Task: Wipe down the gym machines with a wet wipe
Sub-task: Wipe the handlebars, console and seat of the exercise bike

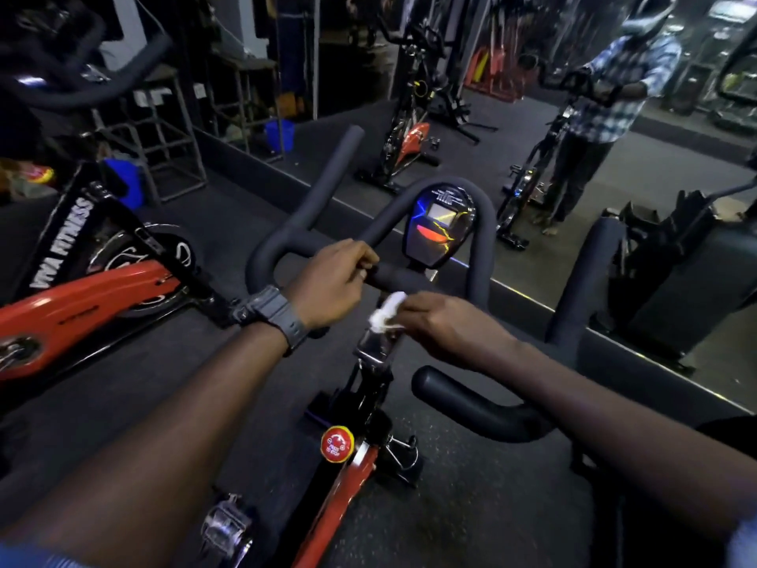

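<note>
Right hand [442, 321] grip around wet wipe [387, 312]

There are two hands, the left hand [334, 280] and the right hand [444, 325], and one white wipe [387, 312]. I count two red exercise bikes: the near bike [340, 498] and the bike on the left [82, 289]. One wristwatch [278, 313] and one red stop knob [336, 443] are there.

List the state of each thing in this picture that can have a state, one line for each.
Left hand: grips the padded black handlebar.
Right hand: pinches the crumpled white wet wipe.
Small console screen: unlit, only reflections.
Round red stop knob: untouched.
</note>
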Tool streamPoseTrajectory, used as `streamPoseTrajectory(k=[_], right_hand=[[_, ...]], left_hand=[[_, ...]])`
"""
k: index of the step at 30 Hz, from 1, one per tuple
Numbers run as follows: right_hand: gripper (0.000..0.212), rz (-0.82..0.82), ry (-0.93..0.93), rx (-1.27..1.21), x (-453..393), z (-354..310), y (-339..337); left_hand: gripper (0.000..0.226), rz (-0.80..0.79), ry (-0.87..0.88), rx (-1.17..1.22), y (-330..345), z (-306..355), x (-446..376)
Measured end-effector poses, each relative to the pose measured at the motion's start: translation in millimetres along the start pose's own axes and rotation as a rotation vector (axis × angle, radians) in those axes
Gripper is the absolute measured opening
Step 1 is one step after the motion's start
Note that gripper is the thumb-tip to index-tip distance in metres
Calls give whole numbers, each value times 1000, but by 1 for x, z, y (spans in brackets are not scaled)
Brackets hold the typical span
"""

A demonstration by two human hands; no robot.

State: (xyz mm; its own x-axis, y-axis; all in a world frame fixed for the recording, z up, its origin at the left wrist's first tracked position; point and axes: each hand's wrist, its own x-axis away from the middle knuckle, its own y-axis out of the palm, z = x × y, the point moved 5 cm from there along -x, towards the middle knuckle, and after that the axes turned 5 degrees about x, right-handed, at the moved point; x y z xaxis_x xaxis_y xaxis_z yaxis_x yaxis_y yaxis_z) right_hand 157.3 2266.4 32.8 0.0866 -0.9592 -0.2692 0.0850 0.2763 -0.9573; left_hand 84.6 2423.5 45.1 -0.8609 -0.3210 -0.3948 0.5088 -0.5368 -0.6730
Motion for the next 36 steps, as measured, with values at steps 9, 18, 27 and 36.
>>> streamPoseTrajectory(k=[9, 18, 27, 36], right_hand=[[15, -184, 195, -99, -25, -13, -6], [16, -377, 174, -348, -29, -41, -10], [13, -323, 180, -161, -34, -35, -11], [23, -69, 373, 212, -39, 14, -29]], left_hand=[[14, 149, -150, 173, 4, -10, 6], [15, 149, -207, 152, 3, -10, 9], [14, 135, -230, 109, 4, -13, 13], [23, 131, -205, 62, 6, -18, 6]])
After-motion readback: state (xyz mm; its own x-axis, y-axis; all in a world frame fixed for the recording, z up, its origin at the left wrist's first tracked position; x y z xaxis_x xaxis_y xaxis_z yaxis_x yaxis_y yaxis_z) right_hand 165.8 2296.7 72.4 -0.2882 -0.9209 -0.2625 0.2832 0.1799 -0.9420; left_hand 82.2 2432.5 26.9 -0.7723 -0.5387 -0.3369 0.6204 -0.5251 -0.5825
